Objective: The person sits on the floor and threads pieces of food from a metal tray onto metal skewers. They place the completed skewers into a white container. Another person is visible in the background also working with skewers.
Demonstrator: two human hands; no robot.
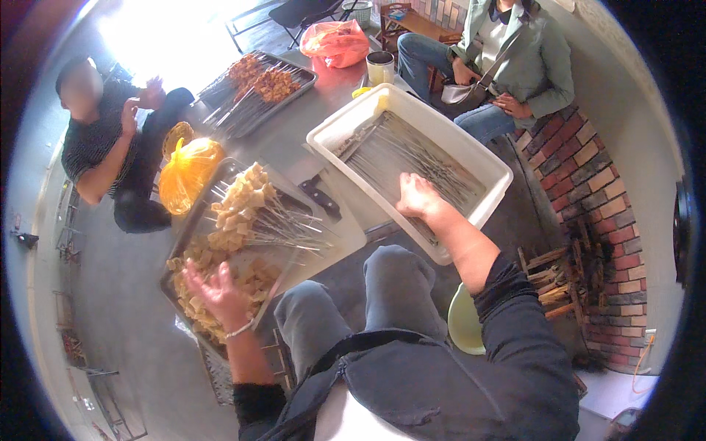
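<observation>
My left hand (220,295) hovers, fingers spread and nothing visible in them, over loose pale food pieces (193,300) at the near end of a metal tray (177,242). Farther along that tray lies a pile of loaded skewers (242,204), their bare ends pointing right. My right hand (418,195) reaches over the near wall of a white plastic bin (499,182), its fingers curled and pointing down. Many thin metal skewers (408,149) lie in the bin. Whether the fingers hold one is hidden from this angle.
Between tray and bin, a black-handled knife (320,197) lies on a white cutting board (345,231). Beyond are a tray of reddish skewers (265,85), a mug (380,67), a red bag (335,44) and a yellow bag (190,171). Two people sit across, left and right.
</observation>
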